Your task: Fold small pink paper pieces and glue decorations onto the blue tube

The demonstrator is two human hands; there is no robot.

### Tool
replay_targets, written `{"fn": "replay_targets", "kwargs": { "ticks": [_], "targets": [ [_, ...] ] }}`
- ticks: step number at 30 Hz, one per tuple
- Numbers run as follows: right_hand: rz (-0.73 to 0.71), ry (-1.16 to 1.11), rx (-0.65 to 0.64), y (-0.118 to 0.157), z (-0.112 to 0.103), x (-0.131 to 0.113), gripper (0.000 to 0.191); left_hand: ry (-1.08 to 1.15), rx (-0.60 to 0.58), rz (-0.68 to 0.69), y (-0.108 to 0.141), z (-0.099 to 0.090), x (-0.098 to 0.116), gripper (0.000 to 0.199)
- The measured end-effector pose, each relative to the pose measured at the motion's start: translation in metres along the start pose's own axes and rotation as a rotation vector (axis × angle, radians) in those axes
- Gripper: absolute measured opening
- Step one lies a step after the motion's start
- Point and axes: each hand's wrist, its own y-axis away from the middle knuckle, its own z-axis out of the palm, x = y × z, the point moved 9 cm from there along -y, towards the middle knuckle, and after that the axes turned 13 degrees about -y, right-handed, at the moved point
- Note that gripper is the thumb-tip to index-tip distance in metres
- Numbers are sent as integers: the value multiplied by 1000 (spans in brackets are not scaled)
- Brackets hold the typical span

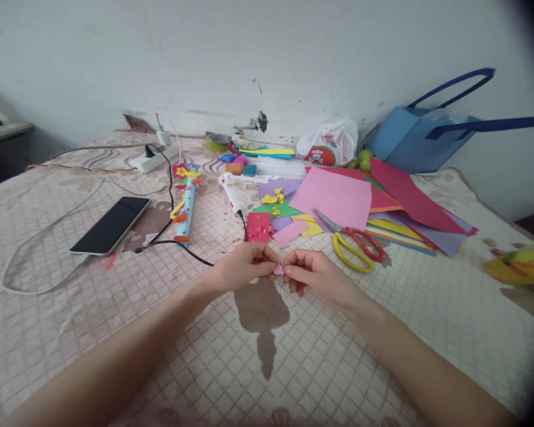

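A small pink paper piece (279, 270) is pinched between the fingertips of my left hand (249, 265) and my right hand (314, 273), above the patterned tablecloth (311, 367). Just beyond the hands lies a red paper piece (258, 226) with small scraps on it. Scissors (355, 249) with yellow and red handles rest beyond my right hand. A white glue gun (231, 193) lies behind my left hand, its black cord running forward. Pink sheets (333, 196) and other coloured sheets are spread behind the scissors. Yellow scraps (273, 197) lie on purple and green paper.
On the left are a charging phone (111, 225), a power strip (155, 159) and a light-blue strip with paper flowers (187, 210). A blue bag (418, 139) and a white plastic bag (331, 142) stand at the back. A yellow packet (523, 264) lies far right.
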Motion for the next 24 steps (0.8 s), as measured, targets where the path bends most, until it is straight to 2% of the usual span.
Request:
{"fn": "replay_targets", "kwargs": {
  "ticks": [5,10,13,17,24],
  "targets": [
    [76,-118,-21,0,0,8,14,176,-17,-58,0,1,-3,18],
    [132,-206,-48,1,5,9,14,285,-103,-75,3,7,3,15],
    [129,-211,-44,1,5,9,15,328,-106,-118,4,8,1,17],
    [95,-192,-19,1,2,9,15,290,-90,-114,3,8,-1,21],
    [82,-109,-62,-2,4,12,19,169,-19,-115,2,6,-8,21]
  ]
}}
